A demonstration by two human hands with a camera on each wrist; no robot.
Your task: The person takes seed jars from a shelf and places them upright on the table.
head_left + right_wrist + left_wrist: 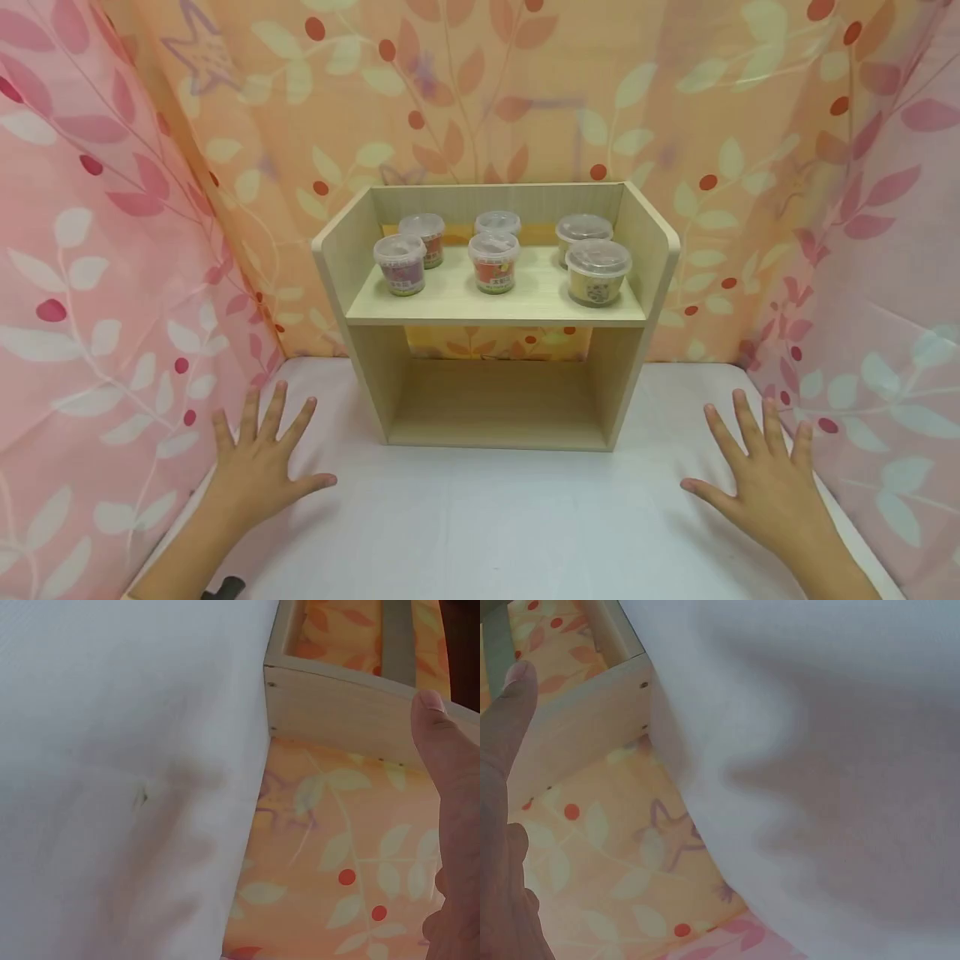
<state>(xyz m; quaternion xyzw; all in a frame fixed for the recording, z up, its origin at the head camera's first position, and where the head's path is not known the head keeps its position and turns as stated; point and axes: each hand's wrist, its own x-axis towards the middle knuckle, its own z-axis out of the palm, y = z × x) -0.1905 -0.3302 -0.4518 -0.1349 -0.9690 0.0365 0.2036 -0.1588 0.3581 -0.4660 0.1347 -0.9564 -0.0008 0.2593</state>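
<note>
My left hand (258, 467) hovers over the table's left side with its fingers spread, holding nothing. On the opposite side my right hand (768, 479) is likewise spread, its palm facing down and nothing in it. Between and beyond them stands a pale wooden shelf (495, 320), apart from both hands. Its upper board carries lidded plastic cups in two rows: a purple-labelled cup (402, 273) front left, a red-labelled cup (494, 271) front middle, and a wider yellow tub (596, 283) front right. Behind each stands another cup, partly hidden. Each wrist view shows a thumb and the hand's shadow.
The shelf's lower compartment (498, 408) holds no cups. A white cloth (480, 525) covers the table. Patterned curtains (480, 108) close off the back and both sides. A small black object (227, 588) shows beside the left forearm at the bottom edge.
</note>
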